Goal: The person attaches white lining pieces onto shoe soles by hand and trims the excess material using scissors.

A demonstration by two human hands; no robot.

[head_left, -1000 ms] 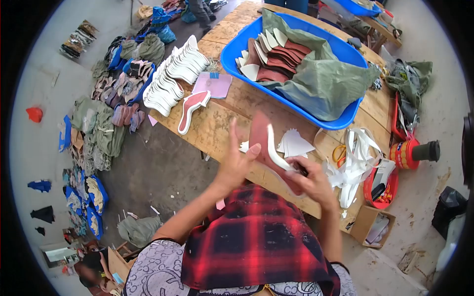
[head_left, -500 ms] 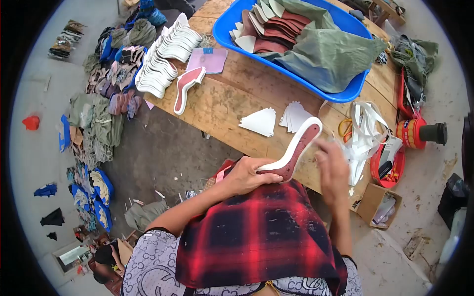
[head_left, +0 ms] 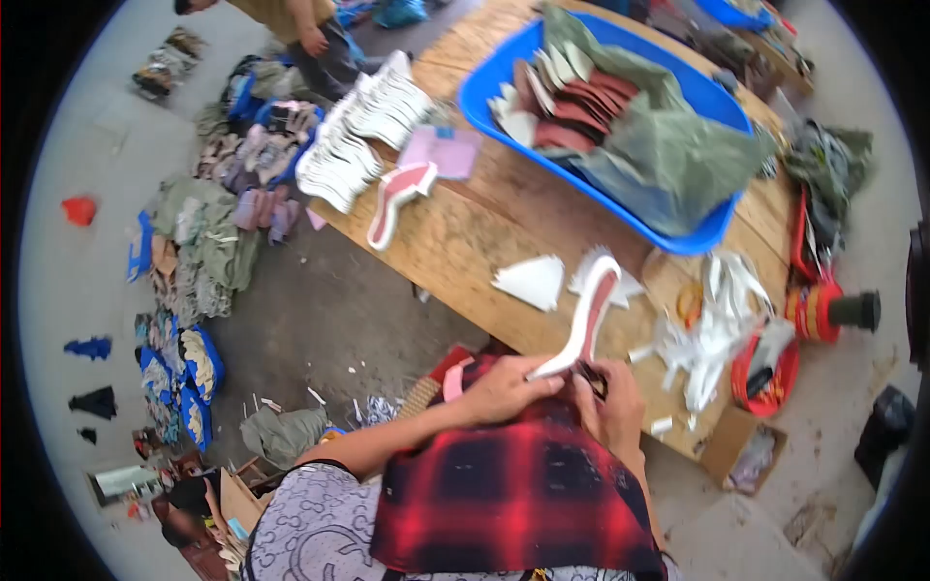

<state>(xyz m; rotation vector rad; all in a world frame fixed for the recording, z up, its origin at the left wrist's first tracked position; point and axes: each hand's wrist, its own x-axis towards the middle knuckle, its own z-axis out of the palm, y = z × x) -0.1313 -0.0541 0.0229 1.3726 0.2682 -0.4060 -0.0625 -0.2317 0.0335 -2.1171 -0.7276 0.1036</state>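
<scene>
A curved, S-shaped piece (head_left: 588, 315), white along one side and maroon on the other, perhaps a shoe part, stands tilted above my lap. My left hand (head_left: 509, 389) is closed on its lower end. My right hand (head_left: 615, 397) is closed at the same end from the other side, thumb and fingers pinched together. Part of the lower end is hidden by my fingers. Just beyond the piece, on the wooden table (head_left: 465, 257), lie two fanned stacks of white cut pieces, the left stack (head_left: 531, 283) and the right stack (head_left: 625, 283).
A blue tub (head_left: 605, 208) holds maroon pieces and green cloth. Rows of white curved pieces (head_left: 363, 121), a pink pad (head_left: 441, 152) and one similar piece (head_left: 395, 205) lie left. White strips (head_left: 722, 290) and a red bin (head_left: 751, 382) are right. Another person (head_left: 310, 39) stands at far left.
My right hand has come down from beside the piece to its lower end. The piece is now more upright and partly turned. The view has shifted, and a person has appeared at upper left.
</scene>
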